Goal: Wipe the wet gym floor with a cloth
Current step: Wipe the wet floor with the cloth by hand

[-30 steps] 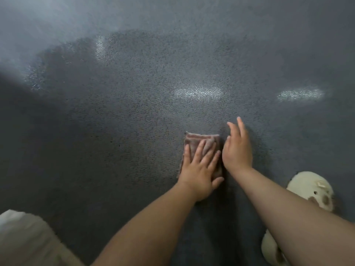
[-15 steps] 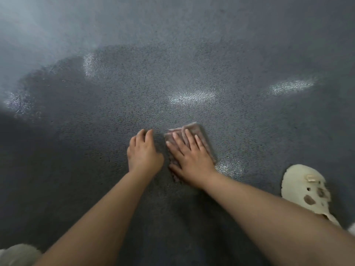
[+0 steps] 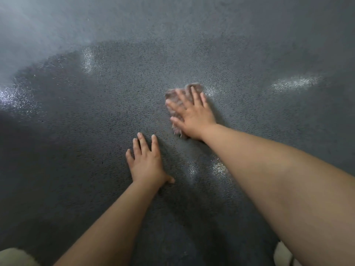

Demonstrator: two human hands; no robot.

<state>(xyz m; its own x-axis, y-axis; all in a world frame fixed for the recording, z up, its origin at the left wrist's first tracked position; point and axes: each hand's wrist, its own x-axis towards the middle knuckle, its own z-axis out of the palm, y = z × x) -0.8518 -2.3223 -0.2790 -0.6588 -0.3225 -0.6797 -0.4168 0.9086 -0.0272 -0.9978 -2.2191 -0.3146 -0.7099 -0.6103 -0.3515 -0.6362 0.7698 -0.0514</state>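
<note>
A small brownish-pink cloth (image 3: 173, 96) lies flat on the dark grey speckled gym floor (image 3: 115, 96), blurred by motion. My right hand (image 3: 194, 114) presses on the cloth with straight, spread fingers, covering most of it. My left hand (image 3: 147, 162) rests flat on the bare floor, nearer to me and left of the cloth, fingers straight. A large darker wet patch spreads across the floor around both hands, with shiny glints of reflected light.
A pale clog-type shoe (image 3: 282, 254) shows partly at the bottom right, behind my right forearm. A bit of light fabric (image 3: 13, 256) sits at the bottom left corner. Bright wet reflections (image 3: 295, 82) lie to the far right and left.
The cloth passed from under my left hand to under my right hand. My right hand has since pushed it forward and to the right, while my left hand stayed flat on the floor nearer me.
</note>
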